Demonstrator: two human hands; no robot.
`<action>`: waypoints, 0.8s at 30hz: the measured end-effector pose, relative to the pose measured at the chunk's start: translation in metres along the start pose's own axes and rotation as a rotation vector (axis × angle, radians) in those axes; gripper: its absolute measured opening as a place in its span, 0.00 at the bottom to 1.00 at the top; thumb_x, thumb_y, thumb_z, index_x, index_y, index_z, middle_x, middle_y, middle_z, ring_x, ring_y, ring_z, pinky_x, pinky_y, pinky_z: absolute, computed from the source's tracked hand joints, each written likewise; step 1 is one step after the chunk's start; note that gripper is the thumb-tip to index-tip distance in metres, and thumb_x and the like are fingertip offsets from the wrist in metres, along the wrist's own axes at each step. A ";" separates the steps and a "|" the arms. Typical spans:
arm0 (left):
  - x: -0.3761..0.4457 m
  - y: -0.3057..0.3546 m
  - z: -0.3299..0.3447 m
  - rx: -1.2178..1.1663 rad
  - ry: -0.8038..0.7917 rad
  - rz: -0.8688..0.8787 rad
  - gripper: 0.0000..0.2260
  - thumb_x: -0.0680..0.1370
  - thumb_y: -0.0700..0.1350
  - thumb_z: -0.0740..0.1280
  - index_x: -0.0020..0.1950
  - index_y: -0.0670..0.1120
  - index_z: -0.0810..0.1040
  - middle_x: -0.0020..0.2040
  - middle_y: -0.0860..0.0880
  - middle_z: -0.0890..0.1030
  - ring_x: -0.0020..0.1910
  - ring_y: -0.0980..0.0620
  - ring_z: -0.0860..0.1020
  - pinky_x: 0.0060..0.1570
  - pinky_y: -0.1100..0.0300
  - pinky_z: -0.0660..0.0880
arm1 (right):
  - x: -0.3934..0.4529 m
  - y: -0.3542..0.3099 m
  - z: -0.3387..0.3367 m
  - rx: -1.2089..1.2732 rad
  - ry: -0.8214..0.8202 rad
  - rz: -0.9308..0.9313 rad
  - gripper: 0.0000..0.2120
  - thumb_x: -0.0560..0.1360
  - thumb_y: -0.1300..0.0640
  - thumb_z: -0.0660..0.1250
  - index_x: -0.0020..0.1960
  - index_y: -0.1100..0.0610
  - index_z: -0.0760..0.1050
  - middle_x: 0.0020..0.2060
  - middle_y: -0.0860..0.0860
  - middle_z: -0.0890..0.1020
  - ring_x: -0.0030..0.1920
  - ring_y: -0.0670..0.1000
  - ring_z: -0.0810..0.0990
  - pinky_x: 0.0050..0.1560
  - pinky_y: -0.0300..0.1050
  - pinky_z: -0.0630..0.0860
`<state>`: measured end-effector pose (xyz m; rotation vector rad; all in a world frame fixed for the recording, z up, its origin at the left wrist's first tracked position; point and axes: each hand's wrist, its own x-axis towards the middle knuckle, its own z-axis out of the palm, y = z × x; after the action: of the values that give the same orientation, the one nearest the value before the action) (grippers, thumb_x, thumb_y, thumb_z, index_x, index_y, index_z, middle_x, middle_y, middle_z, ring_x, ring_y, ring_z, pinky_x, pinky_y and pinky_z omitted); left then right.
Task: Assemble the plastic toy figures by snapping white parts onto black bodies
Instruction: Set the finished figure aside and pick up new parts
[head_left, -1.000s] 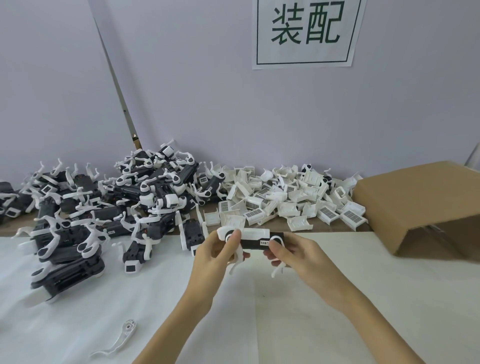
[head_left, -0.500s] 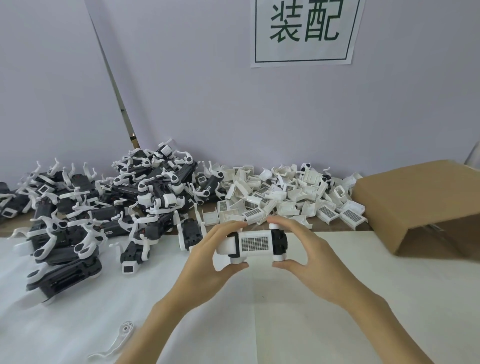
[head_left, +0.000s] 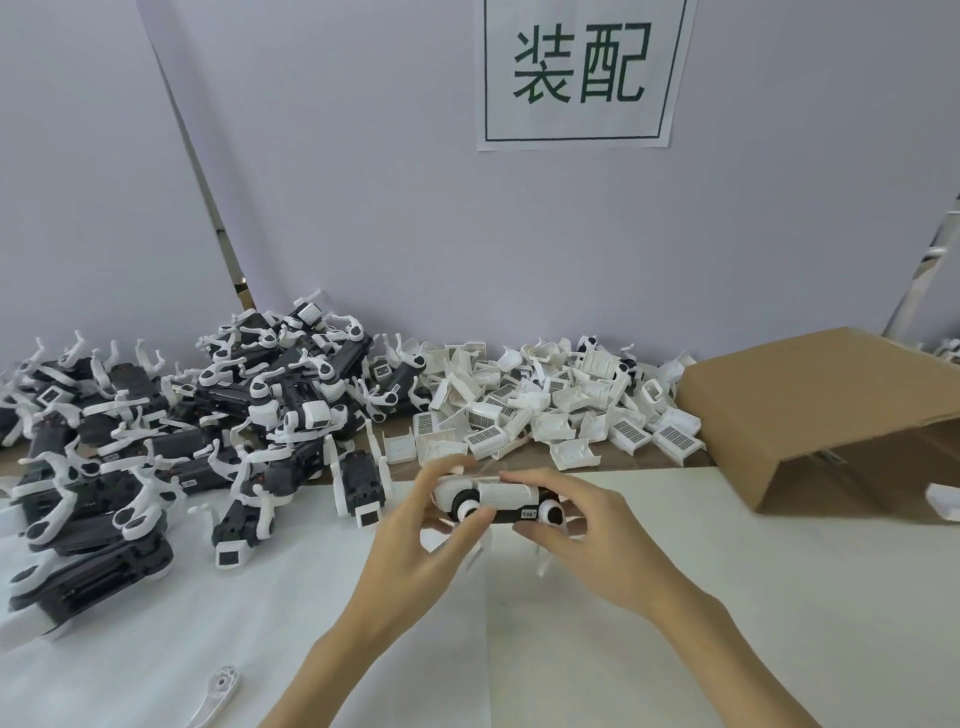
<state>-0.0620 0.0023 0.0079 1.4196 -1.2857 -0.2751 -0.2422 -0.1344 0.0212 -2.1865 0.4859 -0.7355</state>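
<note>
A: We've got the toy figure (head_left: 498, 501) up off the table, betw. both hands: left hand (head_left: 415, 540) pinching one end, right hand (head_left: 582, 525) curled round the other, prob. so we can press the white shell home.

B: Yep. Loose white parts (head_left: 545, 410) lie just behind, finished pile (head_left: 171, 431) to the left, cardboard box (head_left: 810, 410) to the right. Nothing blocks us.

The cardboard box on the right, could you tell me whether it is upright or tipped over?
Tipped over: the cardboard box lies on its side, its open mouth facing the camera.
</note>
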 end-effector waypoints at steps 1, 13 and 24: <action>-0.001 -0.001 0.001 -0.015 -0.001 -0.030 0.28 0.77 0.65 0.68 0.77 0.64 0.66 0.58 0.59 0.83 0.57 0.53 0.83 0.55 0.65 0.76 | 0.001 0.001 -0.005 0.066 0.014 0.058 0.19 0.78 0.53 0.75 0.64 0.35 0.79 0.54 0.42 0.84 0.48 0.49 0.85 0.50 0.37 0.80; 0.006 -0.009 -0.012 0.203 0.175 -0.013 0.06 0.81 0.54 0.66 0.55 0.59 0.81 0.55 0.62 0.80 0.59 0.56 0.78 0.57 0.64 0.74 | 0.090 0.028 -0.214 1.296 0.735 0.239 0.39 0.81 0.38 0.65 0.84 0.53 0.53 0.74 0.67 0.67 0.70 0.66 0.75 0.69 0.59 0.75; 0.002 -0.065 -0.034 1.052 0.054 -0.205 0.24 0.81 0.61 0.67 0.77 0.56 0.73 0.77 0.47 0.67 0.63 0.39 0.75 0.56 0.45 0.78 | 0.037 0.043 -0.045 0.994 0.343 0.465 0.18 0.83 0.52 0.65 0.65 0.66 0.77 0.52 0.64 0.86 0.50 0.62 0.87 0.53 0.52 0.85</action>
<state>-0.0007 0.0041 -0.0331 2.4202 -1.2819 0.3758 -0.2475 -0.2066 0.0254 -0.9834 0.5990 -0.8423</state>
